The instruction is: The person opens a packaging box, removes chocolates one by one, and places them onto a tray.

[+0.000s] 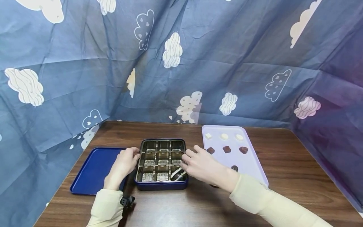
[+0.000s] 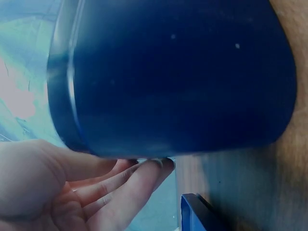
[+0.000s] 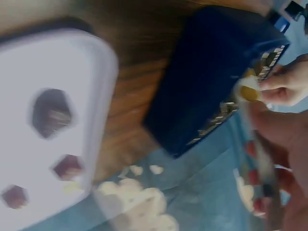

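A dark blue tin (image 1: 161, 186) with a gold insert (image 1: 155, 172) split into several square compartments stands in the middle of the table. My right hand (image 1: 198, 165) grips a pair of light-coloured tongs (image 1: 176, 172), seen blurred as metal tongs (image 3: 263, 163) in the right wrist view. The tongs' tips reach into the front right compartment, around a dark chocolate (image 1: 176, 177) there. On the tin's left side my left hand (image 1: 124, 162) rests its fingertips against the wall, fingers extended; the left wrist view shows these fingers (image 2: 127, 192) along the tin's edge.
To the right lies a lilac tray (image 1: 252, 160) with white chocolates (image 1: 224, 136) at the back and dark chocolates (image 1: 227, 149) farther forward, partly behind my right forearm. A flat blue lid (image 1: 93, 171) lies to the left. A patterned blue cloth (image 1: 215, 63) hangs behind the table.
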`<state>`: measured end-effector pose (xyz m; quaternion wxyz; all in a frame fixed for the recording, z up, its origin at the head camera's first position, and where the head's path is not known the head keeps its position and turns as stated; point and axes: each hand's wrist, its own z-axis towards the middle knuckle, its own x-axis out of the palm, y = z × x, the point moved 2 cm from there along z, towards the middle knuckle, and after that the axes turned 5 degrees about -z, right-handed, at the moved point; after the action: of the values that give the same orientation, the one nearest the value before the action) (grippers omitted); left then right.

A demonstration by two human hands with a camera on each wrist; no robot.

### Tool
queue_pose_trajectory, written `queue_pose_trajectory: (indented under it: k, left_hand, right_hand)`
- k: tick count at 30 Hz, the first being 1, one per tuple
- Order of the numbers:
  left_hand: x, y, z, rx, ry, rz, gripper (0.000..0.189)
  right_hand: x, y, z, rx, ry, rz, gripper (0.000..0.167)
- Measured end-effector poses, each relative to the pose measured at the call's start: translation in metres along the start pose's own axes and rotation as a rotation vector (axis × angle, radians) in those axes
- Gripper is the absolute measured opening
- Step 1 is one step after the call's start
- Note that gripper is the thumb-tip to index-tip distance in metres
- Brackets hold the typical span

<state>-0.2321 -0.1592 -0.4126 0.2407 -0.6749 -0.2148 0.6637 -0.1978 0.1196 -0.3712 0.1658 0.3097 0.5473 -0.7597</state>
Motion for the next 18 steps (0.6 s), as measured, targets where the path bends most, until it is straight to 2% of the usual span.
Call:
queue_pose_trajectory:
  k: [3,7,18]
  left_hand:
    - [0.000,-0.001,0.001,0.017,-0.008,0.027,0.029]
    - [0.000,-0.001,0.001,0.020,-0.013,0.034,0.028]
    - [0.001,-0.002,-0.001,0.015,-0.006,0.026,0.028]
  right_hand:
    - [0.006,-0.003,-0.014,0.012,-0.076,0.028,0.025]
    - [0.010,-0.009,-0.029,0.042,-0.104,0.083,0.032]
    - [0.006,-0.027,-0.081,0.175,-0.201,0.177,0.029]
